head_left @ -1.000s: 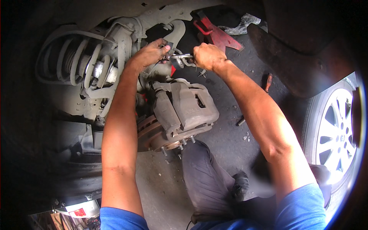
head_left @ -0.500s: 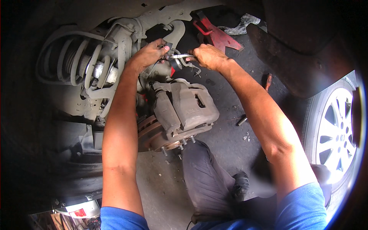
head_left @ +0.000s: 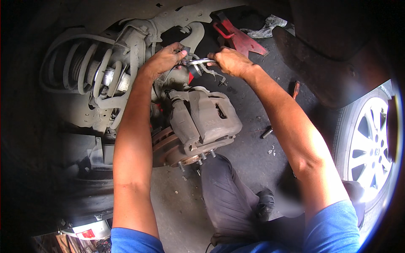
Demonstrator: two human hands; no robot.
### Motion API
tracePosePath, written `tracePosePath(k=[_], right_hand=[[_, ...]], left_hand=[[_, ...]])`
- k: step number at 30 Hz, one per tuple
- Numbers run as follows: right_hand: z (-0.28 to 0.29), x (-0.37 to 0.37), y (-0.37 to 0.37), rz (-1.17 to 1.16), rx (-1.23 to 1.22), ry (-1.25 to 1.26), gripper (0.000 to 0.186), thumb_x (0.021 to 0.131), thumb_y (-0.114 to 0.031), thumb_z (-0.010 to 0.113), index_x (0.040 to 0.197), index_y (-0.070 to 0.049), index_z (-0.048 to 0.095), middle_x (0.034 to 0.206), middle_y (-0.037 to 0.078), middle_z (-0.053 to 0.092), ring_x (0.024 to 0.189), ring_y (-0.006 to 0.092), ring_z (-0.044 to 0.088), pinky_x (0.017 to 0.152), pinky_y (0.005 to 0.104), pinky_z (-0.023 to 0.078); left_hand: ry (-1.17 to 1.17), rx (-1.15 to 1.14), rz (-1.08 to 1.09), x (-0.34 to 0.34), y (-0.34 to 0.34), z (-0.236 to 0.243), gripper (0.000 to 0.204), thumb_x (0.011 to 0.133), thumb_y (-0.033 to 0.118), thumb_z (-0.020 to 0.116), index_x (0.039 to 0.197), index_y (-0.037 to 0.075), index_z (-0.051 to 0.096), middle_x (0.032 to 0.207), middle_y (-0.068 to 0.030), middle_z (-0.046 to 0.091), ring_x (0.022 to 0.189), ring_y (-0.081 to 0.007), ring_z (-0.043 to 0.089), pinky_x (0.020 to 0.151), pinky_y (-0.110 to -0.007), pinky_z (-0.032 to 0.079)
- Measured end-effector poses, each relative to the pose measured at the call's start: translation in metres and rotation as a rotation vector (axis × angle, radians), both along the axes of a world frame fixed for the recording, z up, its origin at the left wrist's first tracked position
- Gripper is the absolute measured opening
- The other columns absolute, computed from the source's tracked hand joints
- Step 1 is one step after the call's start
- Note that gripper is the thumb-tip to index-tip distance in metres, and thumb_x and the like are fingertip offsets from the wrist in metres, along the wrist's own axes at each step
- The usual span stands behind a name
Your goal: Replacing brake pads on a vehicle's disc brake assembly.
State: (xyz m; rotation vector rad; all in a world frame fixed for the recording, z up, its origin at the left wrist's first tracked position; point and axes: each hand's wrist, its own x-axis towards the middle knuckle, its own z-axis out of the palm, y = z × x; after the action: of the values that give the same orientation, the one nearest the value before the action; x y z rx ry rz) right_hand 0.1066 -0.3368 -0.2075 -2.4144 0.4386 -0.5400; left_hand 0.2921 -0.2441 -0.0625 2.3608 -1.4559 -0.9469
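Observation:
My right hand [head_left: 231, 62] is closed round one end of a slim, shiny metal hand tool [head_left: 201, 61]; its exact kind is not plain. The tool's other end reaches my left hand [head_left: 168, 58], whose thumb and fingers are bent together beside it. What the left fingers grip is hidden. Just below the tool hangs a thin bent line with a small bracket [head_left: 216, 75]. Nearer to me, between my forearms, sit the dusty brake caliper [head_left: 213, 116] and the rusty brake disc [head_left: 166, 147] with its wheel studs.
Left of my left arm is a coil spring [head_left: 88, 69] around a strut. A red jack stand [head_left: 244, 40] stands beyond my right hand. An orange-handled tool [head_left: 296, 89] and a small metal cylinder [head_left: 267, 133] lie on the floor. A wheel [head_left: 367, 143] is at the right.
Both hands stay in nearly the same place. The thin line with its bracket has shifted slightly right and nearer, and the caliper and disc sit slightly farther right.

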Motion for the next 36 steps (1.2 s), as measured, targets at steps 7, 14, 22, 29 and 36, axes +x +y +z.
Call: tracePosePath(k=[7, 14, 22, 29, 36], right_hand=[[0.006, -0.005, 0.002, 0.002, 0.063, -0.016, 0.040, 0.101, -0.042, 0.052, 0.122, -0.011, 0.066, 0.094, 0.024, 0.069, 0.096, 0.0443, 0.065, 0.084, 0.0525, 0.050], [-0.002, -0.003, 0.000, 0.084, 0.206, -0.080, 0.052, 0.099, -0.050, 0.054, 0.118, -0.004, 0.068, 0.092, 0.023, 0.070, 0.094, 0.0418, 0.066, 0.083, 0.0496, 0.050], [-0.104, -0.031, -0.013, 0.244, 0.522, 0.593, 0.045, 0.097, -0.046, 0.059, 0.095, -0.003, 0.072, 0.079, 0.009, 0.070, 0.065, 0.0197, 0.067, 0.064, 0.0381, 0.053], [-0.201, -0.076, 0.066, 0.222, 0.685, 0.968, 0.030, 0.096, -0.037, 0.062, 0.089, -0.010, 0.073, 0.074, 0.003, 0.071, 0.063, 0.0178, 0.067, 0.058, 0.0375, 0.053], [-0.124, -0.057, 0.023, 0.131, 0.965, 0.275, 0.042, 0.088, -0.047, 0.074, 0.096, -0.006, 0.074, 0.070, 0.004, 0.065, 0.066, 0.0152, 0.062, 0.058, 0.0345, 0.050]], left_hand=[[-0.010, 0.002, 0.010, 0.002, 0.000, -0.001, 0.043, 0.101, 0.036, 0.060, 0.125, 0.001, 0.054, 0.092, -0.0024, 0.056, 0.082, -0.0099, 0.052, 0.078, -0.029, 0.055], [-0.032, -0.040, 0.063, 0.005, 0.001, -0.005, 0.033, 0.101, 0.028, 0.059, 0.119, 0.000, 0.061, 0.098, -0.0114, 0.064, 0.090, -0.0171, 0.060, 0.073, -0.028, 0.055], [-0.073, -0.068, -0.017, 0.016, -0.002, -0.008, 0.035, 0.102, 0.032, 0.059, 0.121, 0.003, 0.055, 0.091, -0.0035, 0.059, 0.077, -0.0107, 0.053, 0.075, -0.031, 0.054], [-0.008, 0.003, 0.093, 0.001, -0.001, 0.001, 0.029, 0.103, 0.029, 0.057, 0.116, 0.003, 0.055, 0.093, -0.0065, 0.066, 0.073, -0.0113, 0.058, 0.068, -0.026, 0.049], [0.071, -0.029, 0.121, -0.003, 0.001, 0.003, 0.029, 0.103, 0.030, 0.058, 0.116, 0.004, 0.056, 0.090, -0.0062, 0.066, 0.073, -0.0115, 0.057, 0.069, -0.028, 0.049]])
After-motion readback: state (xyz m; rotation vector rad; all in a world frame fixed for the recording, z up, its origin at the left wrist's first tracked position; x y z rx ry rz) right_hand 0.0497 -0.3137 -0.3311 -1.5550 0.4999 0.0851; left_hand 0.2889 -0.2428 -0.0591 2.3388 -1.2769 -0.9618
